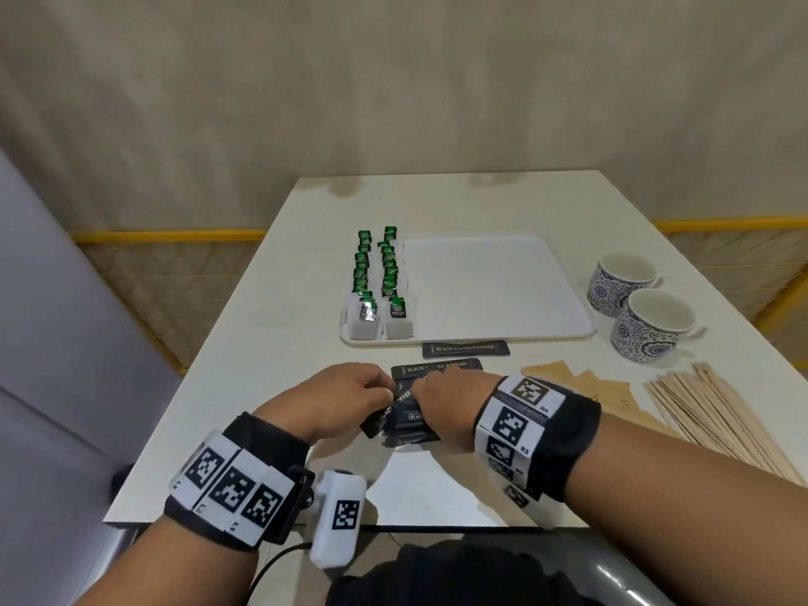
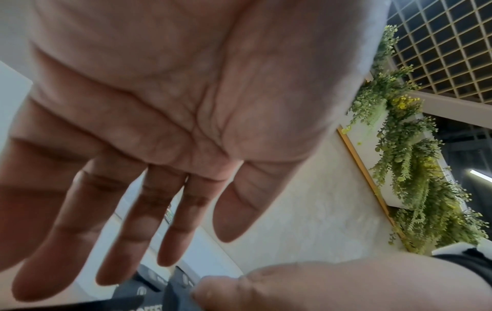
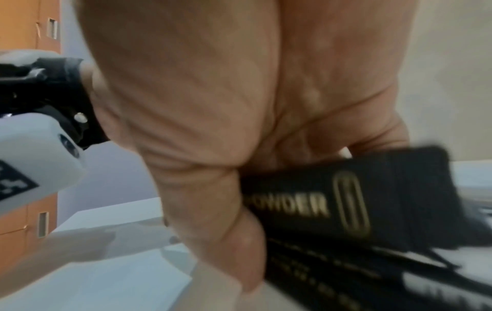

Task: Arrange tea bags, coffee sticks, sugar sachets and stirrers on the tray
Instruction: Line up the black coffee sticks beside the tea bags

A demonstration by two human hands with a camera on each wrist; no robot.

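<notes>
A white tray lies mid-table with green-tagged tea bags in two columns along its left side. Black coffee sticks lie in a loose pile near the front of the table. My right hand rests on that pile; in the right wrist view its thumb and fingers curl round a coffee stick. My left hand reaches the pile's left edge with straight, spread fingers. Two more coffee sticks lie between the pile and the tray.
Brown sugar sachets and a bundle of wooden stirrers lie at the right front. Two blue-patterned cups stand right of the tray. The table's left edge drops off beside a yellow-railed partition.
</notes>
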